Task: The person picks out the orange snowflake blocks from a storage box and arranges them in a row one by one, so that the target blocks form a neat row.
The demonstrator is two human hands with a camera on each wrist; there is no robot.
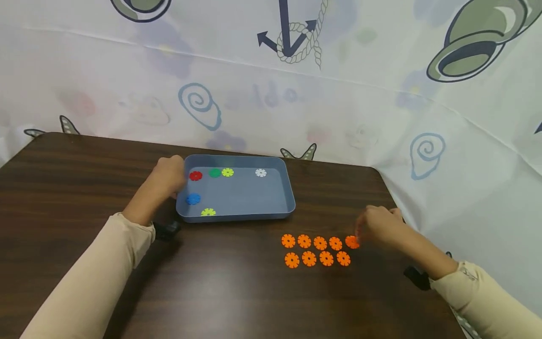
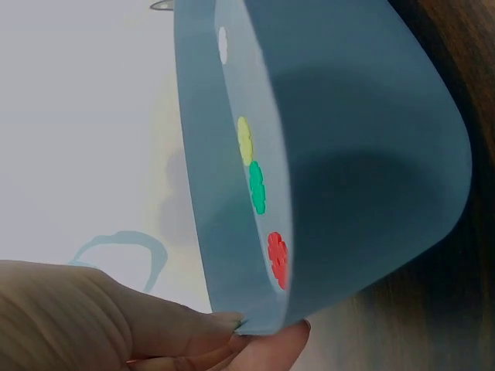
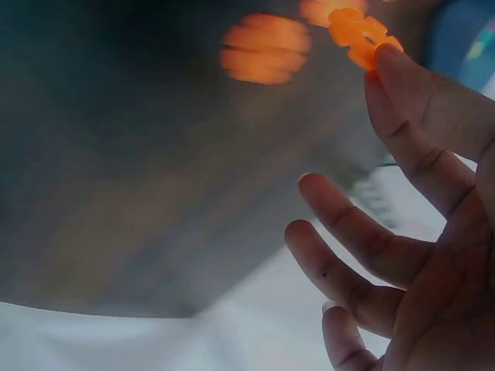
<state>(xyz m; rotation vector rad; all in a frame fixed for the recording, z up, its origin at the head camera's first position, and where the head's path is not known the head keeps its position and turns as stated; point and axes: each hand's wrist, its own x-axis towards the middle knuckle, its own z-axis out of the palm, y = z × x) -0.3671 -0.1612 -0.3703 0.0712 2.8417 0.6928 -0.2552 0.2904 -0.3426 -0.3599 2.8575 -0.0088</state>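
My left hand (image 1: 168,175) pinches the left wall of a blue-grey tray (image 1: 241,217) between thumb and fingers; the left wrist view shows the thumb on the rim. Inside the tray lie notched plastic discs: a red disc (image 1: 195,175), a green disc (image 1: 215,173), a blue disc (image 1: 193,198), a white disc (image 1: 260,173) and two yellow ones. My right hand (image 1: 378,225) pinches an orange notched disc (image 3: 360,35) between thumb and index finger, its other fingers spread loosely. This disc is at the right end of the upper of two rows of orange discs (image 1: 320,243) on the table.
The dark wooden table (image 1: 220,287) ends at the right just beyond my right hand. A white patterned cloth (image 1: 237,103) hangs behind the table and along its right side. Black wrist straps (image 1: 167,230) sit on both forearms.
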